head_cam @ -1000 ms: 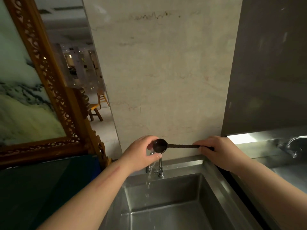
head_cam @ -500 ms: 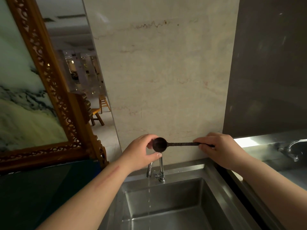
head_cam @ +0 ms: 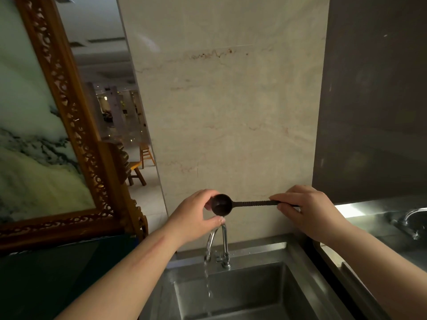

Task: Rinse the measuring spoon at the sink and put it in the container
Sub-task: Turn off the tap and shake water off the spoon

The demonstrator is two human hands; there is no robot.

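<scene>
Steel sink point(head_cam: 288, 252) set against the marble wall; faucet point(head_cam: 223, 245) mounted at its back edge, thin water stream falling into the basin.

Brushed, dully gleaming stainless-steel sink basin point(head_cam: 258, 287) near, wet polished chrome gooseneck tap point(head_cam: 223, 245) at its far rim, smooth veined beige marble wall slab point(head_cam: 226, 112) behind, carved glossy golden-brown wooden frame point(head_cam: 76, 125) at left, and dark matt round-bowled measuring spoon point(head_cam: 222, 204) with ribbed handle.

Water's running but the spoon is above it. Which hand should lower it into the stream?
Right hand: it holds the measuring spoon handle; the left hand only cups the bowl.
</scene>
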